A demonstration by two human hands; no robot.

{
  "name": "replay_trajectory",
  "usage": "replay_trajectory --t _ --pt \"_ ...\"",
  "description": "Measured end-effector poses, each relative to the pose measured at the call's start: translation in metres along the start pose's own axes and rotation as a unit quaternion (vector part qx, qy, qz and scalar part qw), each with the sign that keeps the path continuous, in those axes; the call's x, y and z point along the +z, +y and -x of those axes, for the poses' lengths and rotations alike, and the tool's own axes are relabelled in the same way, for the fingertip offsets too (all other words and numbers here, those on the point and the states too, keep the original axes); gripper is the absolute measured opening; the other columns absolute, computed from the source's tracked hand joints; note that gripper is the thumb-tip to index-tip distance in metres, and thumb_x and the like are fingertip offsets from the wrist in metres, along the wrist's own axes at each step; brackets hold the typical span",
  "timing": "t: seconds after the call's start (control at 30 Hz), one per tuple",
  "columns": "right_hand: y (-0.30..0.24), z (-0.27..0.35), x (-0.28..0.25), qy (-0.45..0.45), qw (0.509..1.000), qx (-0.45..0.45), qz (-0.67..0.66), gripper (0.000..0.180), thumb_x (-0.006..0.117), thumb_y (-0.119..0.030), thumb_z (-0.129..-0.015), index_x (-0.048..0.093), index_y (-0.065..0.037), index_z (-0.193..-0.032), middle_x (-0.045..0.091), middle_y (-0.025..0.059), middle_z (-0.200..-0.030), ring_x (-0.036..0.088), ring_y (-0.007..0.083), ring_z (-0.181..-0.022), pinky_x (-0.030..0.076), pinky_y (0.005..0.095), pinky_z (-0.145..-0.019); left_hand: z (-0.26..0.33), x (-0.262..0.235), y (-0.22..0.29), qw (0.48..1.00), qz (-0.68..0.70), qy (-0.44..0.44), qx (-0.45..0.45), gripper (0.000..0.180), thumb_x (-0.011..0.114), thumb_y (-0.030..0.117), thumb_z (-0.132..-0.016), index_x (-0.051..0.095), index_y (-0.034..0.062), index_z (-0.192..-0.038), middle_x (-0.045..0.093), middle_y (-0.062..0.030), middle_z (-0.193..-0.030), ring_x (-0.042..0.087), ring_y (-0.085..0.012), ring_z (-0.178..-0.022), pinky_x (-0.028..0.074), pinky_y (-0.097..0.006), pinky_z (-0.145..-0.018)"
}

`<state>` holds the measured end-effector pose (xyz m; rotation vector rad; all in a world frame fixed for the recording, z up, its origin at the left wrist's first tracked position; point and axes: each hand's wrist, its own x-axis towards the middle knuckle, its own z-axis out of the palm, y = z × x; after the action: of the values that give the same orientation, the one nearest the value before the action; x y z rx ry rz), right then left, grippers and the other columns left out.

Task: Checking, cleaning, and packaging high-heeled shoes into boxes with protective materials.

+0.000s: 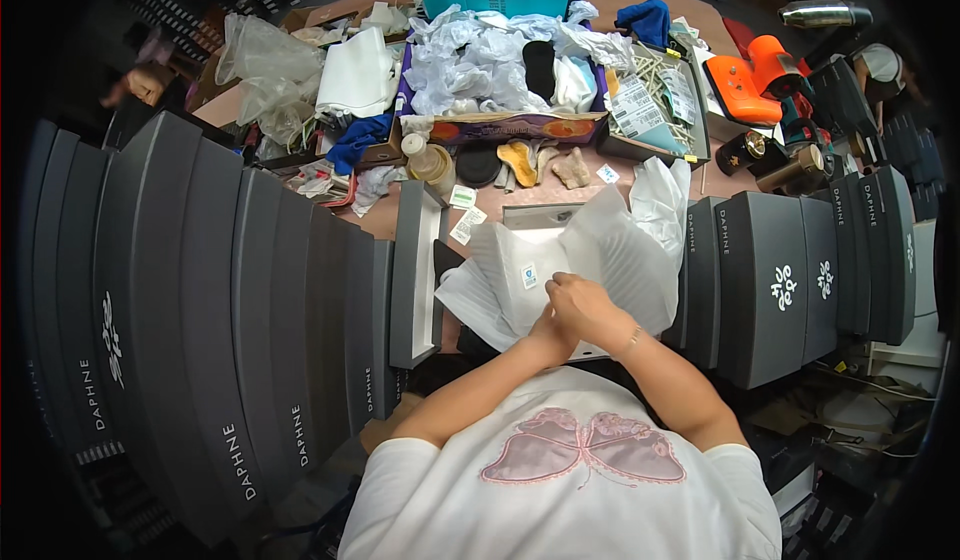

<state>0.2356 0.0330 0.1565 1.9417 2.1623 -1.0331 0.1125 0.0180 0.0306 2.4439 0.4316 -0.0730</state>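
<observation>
At the left of the frame stands a long row of dark grey shoe boxes (pixel 220 290). In the middle, our left hand (pixel 548 332) lies partly hidden under our right hand (pixel 583 305), so we cannot tell how its fingers sit. Our right fingers (pixel 560 282) are curled and pressed down on the white tissue paper (pixel 590 260) — thin, crinkly, puffed up over an open box. It could rip if we pull hard — it looks so thin. More grey boxes (pixel 790 280) stand at the right.

Bright, even overhead light w/ soft shadows; white tissue paper (pixel 600 250) slightly glary. Around it, strong fisheye bending; corners black, edges dim, mildly blurred.
</observation>
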Motion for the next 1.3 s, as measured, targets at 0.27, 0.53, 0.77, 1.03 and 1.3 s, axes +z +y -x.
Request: replay_trajectory --t 0.27,0.53,0.77,1.03,1.3 --pt "0.051 -0.032 0.124 0.035 0.994 0.096 0.033 0.091 0.077 -0.030 -0.073 0.024 -0.034 -0.148 0.008 0.0177 -0.156 0.005 0.0451 -0.143 0.022 0.0733 -0.101 0.064 -0.093 -0.010 0.968 0.064 0.081 -0.229 0.038 0.063 0.031 -0.086 0.058 -0.0036 -0.101 0.063 -0.0211 -0.092 0.061 -0.0399 -0.090 0.048 -0.048 -0.079" --pt "0.053 0.013 0.047 0.339 0.939 0.036 -0.038 0.057 0.068 -0.012 -0.081 0.043 0.003 -0.129 0.042 0.0280 -0.133 0.044 0.0450 -0.122 0.040 0.0457 -0.101 0.026 -0.070 -0.058 0.948 0.006 0.108 -0.298 0.034 0.063 0.032 -0.080 0.066 -0.0019 -0.075 0.066 -0.0238 -0.078 0.064 -0.0402 -0.076 0.049 -0.049 -0.068" --pt "0.045 0.075 0.007 0.376 0.916 0.085 -0.110 0.085 0.072 -0.018 -0.078 0.024 0.000 -0.146 0.031 0.0279 -0.145 0.030 0.0406 -0.135 0.027 0.0404 -0.112 0.044 -0.134 -0.029 0.915 0.074 0.291 -0.270 0.026 0.060 0.023 -0.079 0.062 -0.0030 -0.074 0.063 -0.0246 -0.075 0.062 -0.0412 -0.070 0.049 -0.048 -0.067" --pt "0.046 0.173 -0.036 0.385 0.721 0.109 -0.566 0.080 0.062 -0.020 -0.077 0.024 -0.002 -0.145 0.044 0.0172 -0.133 0.046 0.0256 -0.122 0.038 0.0395 -0.103 0.002 -0.094 0.052 0.814 0.462 0.347 -0.056 0.051 0.056 0.039 -0.094 0.049 -0.0016 -0.125 0.051 -0.0199 -0.120 0.049 -0.0298 -0.115 0.039 -0.037 -0.098" --pt "0.048 0.080 0.008 0.277 0.846 0.120 -0.440 0.081 0.058 -0.012 -0.080 0.017 0.000 -0.149 0.023 0.0195 -0.152 0.023 0.0287 -0.140 0.016 0.0353 -0.115 0.036 -0.014 0.004 0.467 0.861 0.164 -0.121 0.072 0.031 0.055 -0.098 0.036 -0.0031 -0.139 0.051 -0.0200 -0.132 0.057 -0.0268 -0.116 0.044 -0.038 -0.103"
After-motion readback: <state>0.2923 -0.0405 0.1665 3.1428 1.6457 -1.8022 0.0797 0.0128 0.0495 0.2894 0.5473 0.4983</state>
